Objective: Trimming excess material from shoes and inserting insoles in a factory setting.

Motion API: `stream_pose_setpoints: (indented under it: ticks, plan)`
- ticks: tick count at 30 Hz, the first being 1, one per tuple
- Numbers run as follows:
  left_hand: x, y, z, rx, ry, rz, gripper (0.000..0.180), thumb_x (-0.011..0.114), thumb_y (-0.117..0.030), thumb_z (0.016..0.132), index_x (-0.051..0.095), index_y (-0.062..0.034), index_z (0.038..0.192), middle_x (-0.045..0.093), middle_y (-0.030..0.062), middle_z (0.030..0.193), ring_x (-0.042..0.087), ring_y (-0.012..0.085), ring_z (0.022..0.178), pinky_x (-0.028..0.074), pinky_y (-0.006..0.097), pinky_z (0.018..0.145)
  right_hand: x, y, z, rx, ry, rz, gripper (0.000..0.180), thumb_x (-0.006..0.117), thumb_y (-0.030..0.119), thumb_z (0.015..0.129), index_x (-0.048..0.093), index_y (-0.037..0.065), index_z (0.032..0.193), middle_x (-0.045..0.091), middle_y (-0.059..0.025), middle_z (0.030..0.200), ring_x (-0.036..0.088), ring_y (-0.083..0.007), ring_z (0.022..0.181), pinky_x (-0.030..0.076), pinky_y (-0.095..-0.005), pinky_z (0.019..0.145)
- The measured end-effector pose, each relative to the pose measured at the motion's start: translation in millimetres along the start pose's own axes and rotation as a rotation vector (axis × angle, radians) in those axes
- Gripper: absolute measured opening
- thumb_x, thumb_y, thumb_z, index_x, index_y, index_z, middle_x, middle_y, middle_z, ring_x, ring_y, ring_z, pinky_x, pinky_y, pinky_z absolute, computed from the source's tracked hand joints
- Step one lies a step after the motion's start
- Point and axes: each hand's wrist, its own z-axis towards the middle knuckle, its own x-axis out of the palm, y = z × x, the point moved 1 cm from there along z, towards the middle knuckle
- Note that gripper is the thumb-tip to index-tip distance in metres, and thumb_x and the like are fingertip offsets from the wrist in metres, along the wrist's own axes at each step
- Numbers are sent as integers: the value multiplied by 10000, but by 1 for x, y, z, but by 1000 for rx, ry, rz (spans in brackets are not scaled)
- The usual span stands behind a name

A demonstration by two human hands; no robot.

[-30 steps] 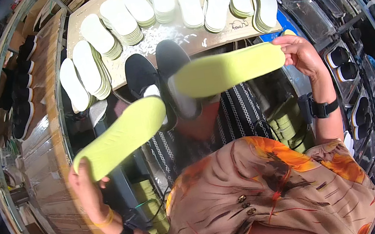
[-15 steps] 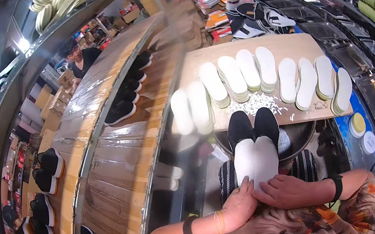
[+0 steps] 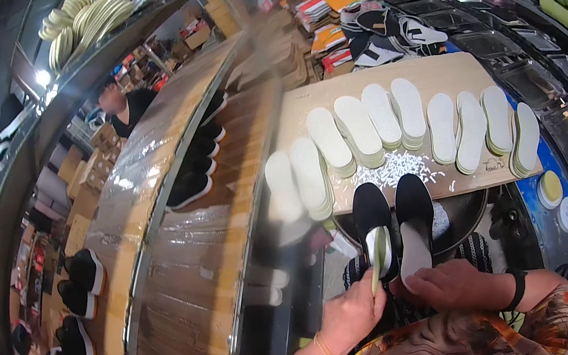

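L hand shifted left, pinching green insole

An orange patterned shirt, black wristbands on both wrists, a thin gold bangle on the left.

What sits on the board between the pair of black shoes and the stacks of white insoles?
In the head view, a scatter of small white scraps lies between the black shoes and the white insole stacks, on the wooden board.

Heels of both black shoes hidden under the hands, most of the green insole sunk inside the left shoe, white insole stacks at the board's left edge smeared by blur.
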Motion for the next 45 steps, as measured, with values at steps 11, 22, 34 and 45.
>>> stream_pose_setpoints:
  ticks: [11, 22, 34, 45]
  plan:
    - [2, -10, -14, 103, 371, 100, 440, 522, -59, 683, 509, -21, 1121, 530, 176, 1089, 541, 324, 976, 510, 365, 731, 45, -7, -23, -282, 110, -1, 181, 522, 186, 693, 493, 87, 842, 487, -32, 754, 499, -152, 625, 391, -249, 486]
    - [0, -22, -3, -79, 104, -139, 319, 612, -27, 756, 536, 0, 1065, 595, 181, 955, 611, 334, 806, 505, 362, 641, 64, -12, -35, -220, -5, 26, 220, 533, 187, 667, 536, 62, 848, 520, -26, 797, 525, -144, 641, 430, -254, 524]
    - [-1, -16, 12, 47, 431, -115, 421, 562, -30, 697, 499, 11, 1112, 518, 194, 1085, 554, 335, 927, 499, 357, 736, 110, -86, -36, -9, -19, 33, 387, 678, 364, 570, 559, 83, 808, 528, -22, 774, 534, -200, 704, 439, -306, 574]
    - [-7, -15, -11, 78, 497, -211, 375, 488, -48, 746, 468, 60, 1104, 474, 196, 1114, 471, 312, 1067, 438, 333, 867, 78, -24, 19, 210, 392, 434, 413, 615, 171, 667, 490, 33, 1035, 497, -151, 1027, 554, -308, 839, 469, -388, 664]
